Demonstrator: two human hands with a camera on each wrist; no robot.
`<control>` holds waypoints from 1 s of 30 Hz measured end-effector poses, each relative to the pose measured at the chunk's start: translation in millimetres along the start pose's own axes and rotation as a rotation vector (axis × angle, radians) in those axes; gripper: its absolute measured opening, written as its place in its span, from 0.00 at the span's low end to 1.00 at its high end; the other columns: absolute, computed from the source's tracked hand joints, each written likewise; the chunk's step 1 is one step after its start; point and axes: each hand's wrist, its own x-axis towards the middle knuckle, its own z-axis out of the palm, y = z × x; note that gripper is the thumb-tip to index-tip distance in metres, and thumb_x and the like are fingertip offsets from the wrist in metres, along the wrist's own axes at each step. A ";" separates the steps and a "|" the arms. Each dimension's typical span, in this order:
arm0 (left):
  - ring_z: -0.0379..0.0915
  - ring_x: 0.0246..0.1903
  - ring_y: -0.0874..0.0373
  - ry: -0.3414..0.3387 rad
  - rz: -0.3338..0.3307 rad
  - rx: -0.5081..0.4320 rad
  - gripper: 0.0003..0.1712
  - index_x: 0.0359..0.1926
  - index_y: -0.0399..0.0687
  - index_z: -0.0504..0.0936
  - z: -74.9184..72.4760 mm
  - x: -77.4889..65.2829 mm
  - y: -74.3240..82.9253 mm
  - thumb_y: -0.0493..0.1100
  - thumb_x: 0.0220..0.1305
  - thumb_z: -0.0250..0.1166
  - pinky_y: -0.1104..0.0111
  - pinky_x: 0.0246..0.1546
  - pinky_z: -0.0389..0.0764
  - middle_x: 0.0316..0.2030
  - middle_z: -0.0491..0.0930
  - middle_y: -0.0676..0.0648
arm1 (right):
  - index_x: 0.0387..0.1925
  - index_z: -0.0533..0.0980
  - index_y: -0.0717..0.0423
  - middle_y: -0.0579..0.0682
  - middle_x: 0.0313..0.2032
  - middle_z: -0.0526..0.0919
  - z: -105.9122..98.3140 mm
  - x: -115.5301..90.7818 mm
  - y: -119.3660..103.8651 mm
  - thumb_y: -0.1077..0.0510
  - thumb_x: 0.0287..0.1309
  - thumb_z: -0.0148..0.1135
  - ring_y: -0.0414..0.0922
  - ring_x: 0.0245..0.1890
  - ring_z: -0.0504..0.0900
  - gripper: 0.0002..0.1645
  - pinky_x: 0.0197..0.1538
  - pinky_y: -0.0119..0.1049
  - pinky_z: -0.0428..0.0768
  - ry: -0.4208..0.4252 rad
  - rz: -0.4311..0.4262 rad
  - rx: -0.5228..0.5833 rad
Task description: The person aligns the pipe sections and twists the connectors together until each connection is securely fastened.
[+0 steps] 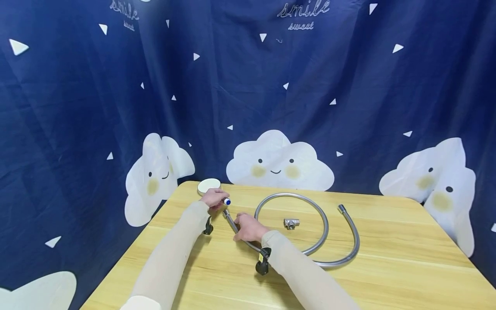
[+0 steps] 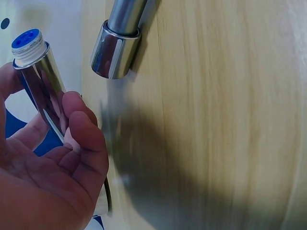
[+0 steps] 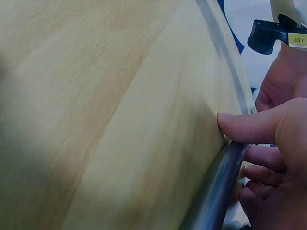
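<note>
My left hand (image 1: 214,198) grips the chrome handle (image 2: 45,88) of a hand shower head. The handle's white threaded end with a blue insert (image 2: 26,39) sticks out past the fingers. Beyond that hand shows the round white face (image 1: 209,185) of the shower head. A grey shower hose (image 1: 325,224) lies in a loop on the table, its chrome end nut (image 2: 115,52) close to the handle's thread. Just behind that nut, my right hand (image 1: 251,228) pinches the hose, thumb on one side and fingers on the other.
A small chrome tee fitting (image 1: 290,223) lies inside the hose loop. The hose's other end (image 1: 341,209) points to the back right of the wooden table (image 1: 407,258). A dark blue curtain (image 1: 248,94) with clouds hangs behind and on the left.
</note>
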 end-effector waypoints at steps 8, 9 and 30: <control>0.68 0.15 0.61 0.004 -0.008 -0.031 0.20 0.52 0.41 0.82 0.3 9.6 -3.5 0.48 0.64 0.65 0.71 0.17 0.71 0.19 0.74 0.52 | 0.51 0.82 0.64 0.64 0.66 0.74 -3.0 -2.4 -4.2 0.61 0.48 0.76 0.57 0.66 0.73 0.26 0.69 0.45 0.71 0.019 0.000 0.004; 0.68 0.15 0.61 0.005 -0.006 -0.033 0.20 0.52 0.41 0.82 0.2 10.6 -4.5 0.48 0.64 0.65 0.71 0.17 0.71 0.19 0.75 0.52 | 0.51 0.82 0.63 0.64 0.66 0.74 -2.8 -2.5 -4.5 0.61 0.48 0.76 0.57 0.66 0.74 0.25 0.69 0.45 0.71 0.021 0.000 0.005; 0.68 0.17 0.63 0.001 -0.040 -0.204 0.21 0.58 0.43 0.78 -3.8 10.2 -16.7 0.48 0.68 0.63 0.74 0.17 0.71 0.24 0.74 0.51 | 0.39 0.85 0.60 0.60 0.62 0.78 2.9 -3.0 -7.3 0.66 0.44 0.71 0.55 0.60 0.78 0.15 0.62 0.47 0.76 0.087 0.054 0.120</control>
